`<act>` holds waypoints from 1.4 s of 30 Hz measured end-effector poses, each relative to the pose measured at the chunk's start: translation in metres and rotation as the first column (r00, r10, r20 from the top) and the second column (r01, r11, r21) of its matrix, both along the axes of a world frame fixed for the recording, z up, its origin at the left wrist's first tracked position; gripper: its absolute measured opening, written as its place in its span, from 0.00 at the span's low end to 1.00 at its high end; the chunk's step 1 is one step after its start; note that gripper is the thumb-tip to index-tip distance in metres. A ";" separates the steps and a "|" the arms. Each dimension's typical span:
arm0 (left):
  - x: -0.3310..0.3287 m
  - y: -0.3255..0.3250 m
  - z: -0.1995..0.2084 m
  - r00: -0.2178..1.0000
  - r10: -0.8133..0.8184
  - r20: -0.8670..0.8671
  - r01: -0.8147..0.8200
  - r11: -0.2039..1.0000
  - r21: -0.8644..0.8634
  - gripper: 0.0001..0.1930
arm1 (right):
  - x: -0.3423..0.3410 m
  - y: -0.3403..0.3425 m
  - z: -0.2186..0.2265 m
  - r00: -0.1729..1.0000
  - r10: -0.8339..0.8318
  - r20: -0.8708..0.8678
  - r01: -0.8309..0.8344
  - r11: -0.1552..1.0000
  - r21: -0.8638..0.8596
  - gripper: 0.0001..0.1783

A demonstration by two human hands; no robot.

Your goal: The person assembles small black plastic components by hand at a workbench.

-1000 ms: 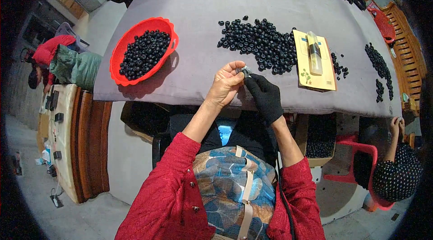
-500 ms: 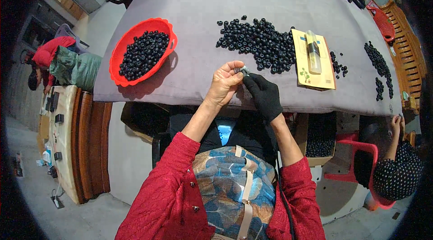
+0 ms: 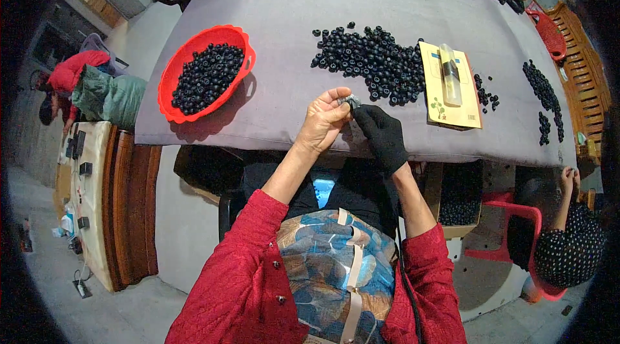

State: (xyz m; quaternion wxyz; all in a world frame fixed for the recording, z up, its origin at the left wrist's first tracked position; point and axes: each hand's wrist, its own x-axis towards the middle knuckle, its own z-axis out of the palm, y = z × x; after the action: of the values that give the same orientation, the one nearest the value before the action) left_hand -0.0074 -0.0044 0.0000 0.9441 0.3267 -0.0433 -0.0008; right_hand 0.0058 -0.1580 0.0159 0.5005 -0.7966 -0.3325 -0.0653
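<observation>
My bare left hand (image 3: 325, 119) and my black-gloved right hand (image 3: 382, 136) meet fingertip to fingertip above the table's near edge. Thumb and forefinger of the left are pinched together, and a small greyish bit (image 3: 351, 100) shows at their tips. The gloved fingers are closed against the same spot; whatever lies between them is too small and hidden to name. Just beyond the hands spreads a pile of small black ring-like parts (image 3: 371, 63). To the left stands a red scalloped basket (image 3: 248, 37) holding many more of these black parts (image 3: 210, 79).
Right of the pile lies a yellow pad (image 3: 458, 108) with a clear tube (image 3: 450, 79) on it. More black parts (image 3: 542, 92) lie near the table's right edge. Below it stands a box of parts (image 3: 458, 205). A co-worker in dotted clothing (image 3: 568, 240) sits at the right.
The gloved right hand has shifted slightly, its fingertips tucked closer behind the left fingertips. The left hand stays almost in place.
</observation>
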 end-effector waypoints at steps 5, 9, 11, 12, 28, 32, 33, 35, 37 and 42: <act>0.002 0.002 -0.003 0.999 -0.033 0.015 0.034 0.997 -0.069 0.16 | -0.002 -0.002 -0.001 0.999 0.027 0.020 -0.026 0.998 -0.061 0.13; 0.001 0.002 -0.002 1.000 -0.019 0.010 0.019 0.999 -0.051 0.15 | -0.007 0.005 0.011 0.971 -0.028 -0.238 0.041 0.998 0.048 0.12; 0.000 0.002 0.000 1.000 -0.019 -0.003 0.019 0.998 -0.054 0.15 | -0.010 0.007 0.018 0.910 -0.038 -0.412 0.079 0.993 0.083 0.12; 0.000 0.001 0.000 1.000 -0.020 -0.003 0.020 0.998 -0.055 0.15 | -0.010 0.007 0.018 0.911 -0.039 -0.412 0.079 0.993 0.082 0.12; 0.000 0.000 0.001 0.999 -0.038 0.019 0.038 0.999 -0.004 0.15 | -0.002 0.000 0.003 0.984 -0.033 -0.177 0.032 0.999 -0.008 0.12; 0.001 0.002 -0.002 0.999 -0.035 0.015 0.035 0.999 0.013 0.16 | -0.003 0.003 0.002 0.999 -0.030 -0.011 0.031 0.999 0.029 0.13; 0.000 0.002 -0.001 0.999 -0.035 0.015 0.034 0.999 0.013 0.16 | -0.003 0.003 0.002 0.999 -0.030 -0.012 0.030 0.999 0.029 0.13; -0.001 0.000 0.001 1.000 -0.015 -0.012 0.015 1.000 -0.010 0.15 | -0.002 0.003 0.003 0.997 -0.040 -0.065 0.042 0.999 0.028 0.13; 0.000 -0.001 0.001 1.000 -0.029 -0.011 0.029 0.999 -0.018 0.15 | 0.000 -0.001 0.001 0.997 -0.033 -0.072 0.037 0.998 0.050 0.13; -0.002 0.000 0.003 1.000 -0.020 -0.016 0.020 1.000 -0.022 0.15 | -0.008 0.004 0.020 0.913 -0.074 -0.401 0.103 0.994 0.049 0.14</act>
State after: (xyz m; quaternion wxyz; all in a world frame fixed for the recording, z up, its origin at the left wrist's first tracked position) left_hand -0.0089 -0.0044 0.0028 0.9479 0.3160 -0.0386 -0.0125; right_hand -0.0023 -0.1536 0.0360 0.5815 -0.7897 -0.1849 0.0639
